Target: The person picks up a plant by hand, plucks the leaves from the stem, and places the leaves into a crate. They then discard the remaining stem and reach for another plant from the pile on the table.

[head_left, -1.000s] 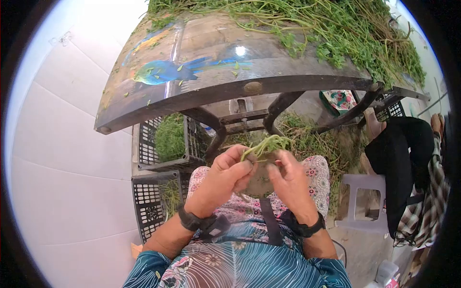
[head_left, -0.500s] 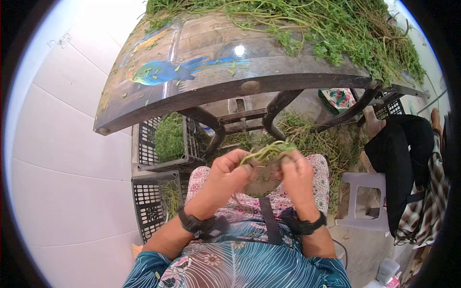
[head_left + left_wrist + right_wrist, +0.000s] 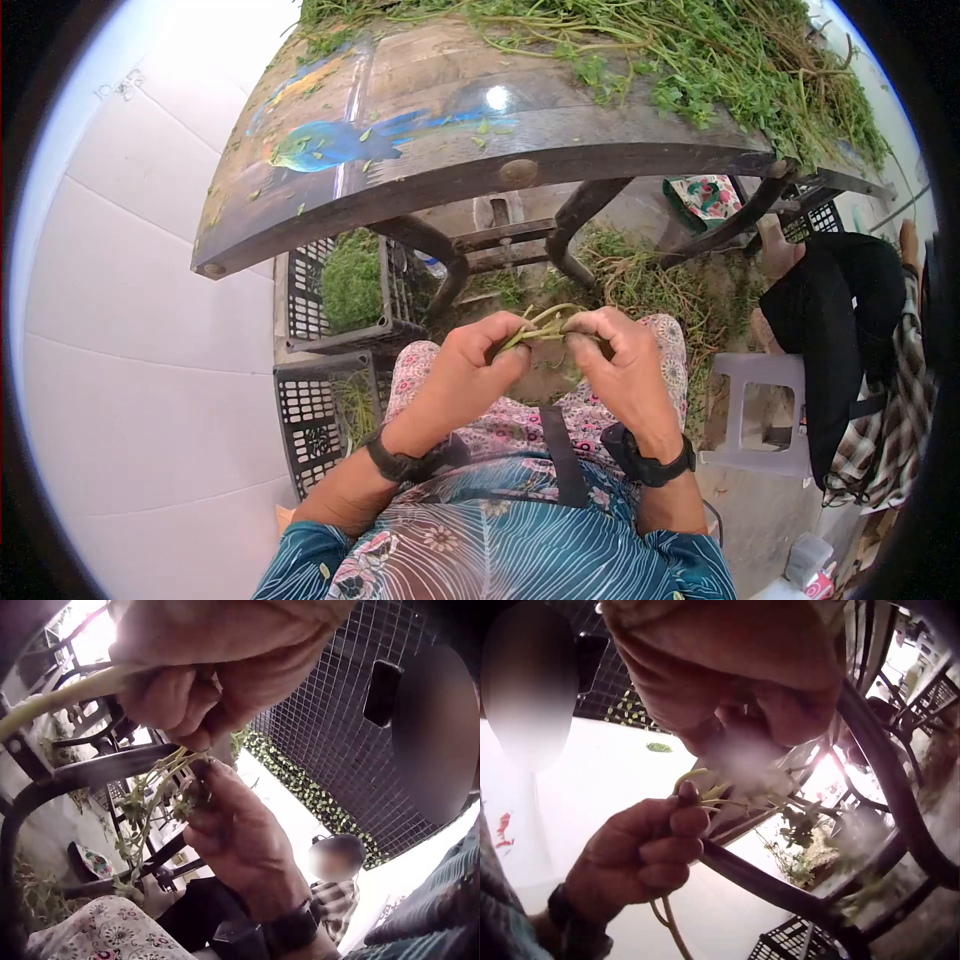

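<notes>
In front of the lap, the left hand [image 3: 470,362] pinches a small bunch of green leafy stems [image 3: 546,330] between thumb and fingers. The right hand [image 3: 628,372] pinches the other side of the same bunch, so the stems span the short gap between both hands. In the left wrist view, thin leafy sprigs [image 3: 154,791] hang below the pinching fingertips, and a thicker stem [image 3: 64,699] sticks out from the left hand. From the right wrist, a bare stem [image 3: 673,930] dangles beneath the left hand's curled fingers [image 3: 664,851].
A wooden table [image 3: 430,165] with a painted bird stands ahead, heaped with greens [image 3: 690,60] on its right. Black crates [image 3: 330,410] with greens sit at left. More stems [image 3: 650,270] cover the floor beneath. At right is a pale plastic stool [image 3: 765,415] beside a person in black [image 3: 830,310].
The right hand moved away a little, then came back to the bunch. The leafy tops that stood above the fingers are lower now, and the stems lie more level between the hands.
</notes>
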Demonstrator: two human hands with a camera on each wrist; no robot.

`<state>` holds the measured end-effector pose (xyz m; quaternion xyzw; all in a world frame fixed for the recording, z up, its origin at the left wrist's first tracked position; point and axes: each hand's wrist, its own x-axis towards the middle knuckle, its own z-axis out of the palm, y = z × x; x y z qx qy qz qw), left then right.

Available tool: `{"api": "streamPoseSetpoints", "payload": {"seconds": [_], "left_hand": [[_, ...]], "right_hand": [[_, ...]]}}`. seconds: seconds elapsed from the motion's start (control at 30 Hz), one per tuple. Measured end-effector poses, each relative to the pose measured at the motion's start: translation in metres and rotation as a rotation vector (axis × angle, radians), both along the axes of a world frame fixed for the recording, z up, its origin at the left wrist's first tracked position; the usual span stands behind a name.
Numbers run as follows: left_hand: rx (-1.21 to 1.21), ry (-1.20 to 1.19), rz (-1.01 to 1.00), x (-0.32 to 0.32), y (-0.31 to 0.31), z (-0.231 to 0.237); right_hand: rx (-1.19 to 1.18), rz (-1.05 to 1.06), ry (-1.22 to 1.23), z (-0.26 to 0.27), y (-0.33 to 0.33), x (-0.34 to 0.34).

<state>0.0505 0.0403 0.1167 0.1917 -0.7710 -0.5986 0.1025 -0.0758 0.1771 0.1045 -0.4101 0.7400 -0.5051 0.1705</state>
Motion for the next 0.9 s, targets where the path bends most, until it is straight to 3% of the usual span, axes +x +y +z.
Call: {"api": "streamPoseSetpoints", "payload": {"seconds": [0.17, 0.23, 0.3, 0.4, 0.57, 0.67, 0.77, 0.9], "left_hand": [[-0.049, -0.038, 0.012, 0.003, 0.000, -0.003], [-0.049, -0.062, 0.007, 0.004, 0.000, -0.005], [0.072, 0.000, 0.071, 0.005, -0.001, -0.003], [0.299, 0.015, 0.126, 0.009, -0.008, -0.001], [0.456, 0.012, 0.175, 0.007, -0.008, -0.001], [0.385, -0.019, 0.116, 0.004, -0.006, 0.001], [0.353, 0.014, 0.073, 0.000, 0.001, 0.007], [0.216, 0.040, 0.081, 0.001, 0.001, -0.003]], "right_hand": [[0.101, 0.016, 0.194, -0.009, -0.002, 0.005], [0.017, -0.191, 0.031, -0.022, -0.003, 0.000], [-0.039, -0.331, -0.222, -0.034, 0.005, -0.018], [-0.435, -0.380, -0.999, -0.014, 0.019, -0.034], [-0.289, -0.123, -0.925, -0.010, 0.027, -0.025], [0.071, 0.007, -0.741, 0.000, 0.011, -0.001], [0.060, 0.223, -0.579, -0.005, 0.001, 0.013], [0.064, 0.234, -0.439, -0.006, -0.005, 0.018]]}}
